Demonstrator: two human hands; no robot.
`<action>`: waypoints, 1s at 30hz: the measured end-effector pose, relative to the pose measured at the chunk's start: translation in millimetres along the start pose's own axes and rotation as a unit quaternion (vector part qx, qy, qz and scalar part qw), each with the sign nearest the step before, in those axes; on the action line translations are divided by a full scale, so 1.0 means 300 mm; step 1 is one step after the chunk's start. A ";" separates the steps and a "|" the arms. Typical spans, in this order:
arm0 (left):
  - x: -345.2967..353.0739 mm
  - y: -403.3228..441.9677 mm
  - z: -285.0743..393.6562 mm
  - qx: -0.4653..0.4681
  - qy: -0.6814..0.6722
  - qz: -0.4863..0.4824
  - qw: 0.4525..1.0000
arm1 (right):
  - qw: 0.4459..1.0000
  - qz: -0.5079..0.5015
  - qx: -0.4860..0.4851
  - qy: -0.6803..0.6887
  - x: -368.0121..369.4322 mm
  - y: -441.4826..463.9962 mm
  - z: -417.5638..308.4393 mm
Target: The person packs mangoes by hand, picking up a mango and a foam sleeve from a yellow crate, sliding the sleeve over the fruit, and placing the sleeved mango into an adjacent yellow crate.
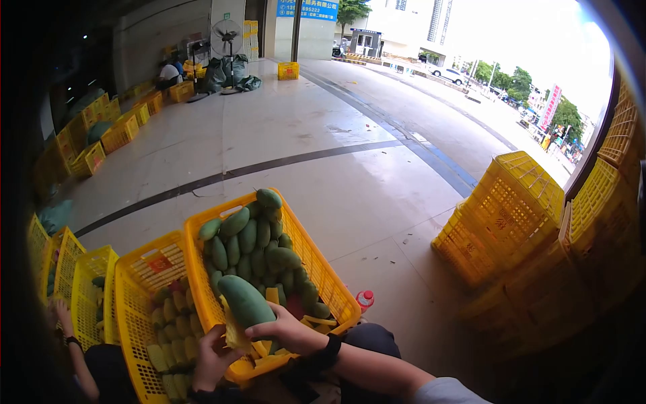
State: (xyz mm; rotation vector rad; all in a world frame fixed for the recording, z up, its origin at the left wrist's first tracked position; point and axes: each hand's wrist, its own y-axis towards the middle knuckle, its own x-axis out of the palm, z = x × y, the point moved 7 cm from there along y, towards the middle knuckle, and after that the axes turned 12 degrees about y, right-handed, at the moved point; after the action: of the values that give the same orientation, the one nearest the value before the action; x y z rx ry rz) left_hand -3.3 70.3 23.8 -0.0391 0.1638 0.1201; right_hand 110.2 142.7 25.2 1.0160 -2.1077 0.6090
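My right hand grips the lower end of a large green mango, with its thumb and fingers around the fruit. Close beside it, my left hand pinches a yellow sleeve that hangs along the mango's left side. Both hands are over the near end of a yellow crate filled with green mangoes and loose yellow pieces. To the left, a second yellow crate holds rows of mangoes in pale yellow covers.
Stacked yellow crates stand at the right. A bottle with a red cap is beside the mango crate. At the lower left, a co-worker's hand touches another crate. A fan and a seated person are farther back.
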 end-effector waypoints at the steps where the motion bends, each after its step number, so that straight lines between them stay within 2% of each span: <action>1: -0.011 -0.004 -0.005 -0.002 0.003 0.003 1.000 | 1.000 -0.003 0.002 0.003 0.008 -0.005 -0.004; 4: -0.022 -0.011 -0.012 0.018 0.063 -0.009 0.998 | 1.000 -0.003 0.014 -0.014 0.017 -0.016 0.001; 5: -0.029 -0.014 -0.020 0.016 0.063 -0.008 0.998 | 1.000 -0.004 0.016 -0.013 0.012 -0.015 0.007; 7: -0.065 -0.019 -0.074 -0.050 0.056 0.029 0.997 | 0.999 -0.007 0.041 0.008 -0.004 -0.012 0.026; 11: -0.068 -0.003 -0.079 -0.036 0.023 0.064 0.997 | 0.997 -0.014 0.062 -0.035 0.013 -0.027 0.036; 14: -0.039 0.021 0.022 0.068 0.272 0.113 0.953 | 0.990 -0.112 0.044 -0.072 0.074 -0.028 0.071; 15: -0.048 0.025 -0.029 0.041 0.251 0.121 0.960 | 0.988 -0.110 0.004 -0.111 0.088 -0.033 0.066; 17: -0.054 0.027 -0.032 0.111 0.331 0.165 0.923 | 0.982 -0.103 -0.012 -0.155 0.077 -0.023 0.091; 18: -0.062 0.027 -0.046 0.109 0.331 0.165 0.923 | 0.983 -0.102 -0.011 -0.154 0.077 -0.022 0.101; 20: -0.056 0.039 -0.067 0.065 0.415 0.127 0.899 | 0.996 -0.060 0.042 -0.051 0.057 -0.019 0.133; 21: -0.055 0.042 -0.070 0.064 0.415 0.127 0.899 | 0.996 -0.060 0.043 -0.050 0.049 -0.013 0.136; 22: -0.075 0.043 -0.094 0.028 0.277 0.154 0.948 | 0.995 -0.020 0.060 -0.076 0.014 -0.003 0.145; 23: -0.090 0.039 -0.123 -0.009 0.132 0.178 0.975 | 0.992 0.019 0.077 -0.102 -0.017 0.003 0.154; 24: -0.086 0.034 -0.185 -0.090 -0.062 0.145 0.983 | 0.995 0.036 0.035 -0.088 -0.025 0.008 0.137; 25: -0.100 0.034 -0.194 -0.092 -0.062 0.146 0.983 | 0.998 0.024 0.037 -0.038 0.006 -0.005 0.102; 26: -0.096 0.034 -0.242 -0.149 -0.230 0.143 0.951 | 0.999 0.026 0.033 -0.018 0.004 -0.002 0.092; 27: -0.085 0.033 -0.287 -0.201 -0.391 0.137 0.888 | 0.999 0.028 0.029 0.001 0.002 0.000 0.090; 28: -0.090 0.055 -0.266 -0.164 -0.376 0.104 0.906 | 0.999 0.027 0.032 0.002 0.003 0.000 0.094; 30: -0.099 0.053 -0.255 -0.163 -0.376 0.126 0.904 | 0.998 0.018 0.037 0.051 0.009 0.004 0.105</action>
State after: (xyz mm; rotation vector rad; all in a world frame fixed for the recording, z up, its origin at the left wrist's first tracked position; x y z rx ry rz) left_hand -46.4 78.9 -47.0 -0.3027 -0.6315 0.4112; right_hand 95.7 121.2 7.1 0.9697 -2.0314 0.7467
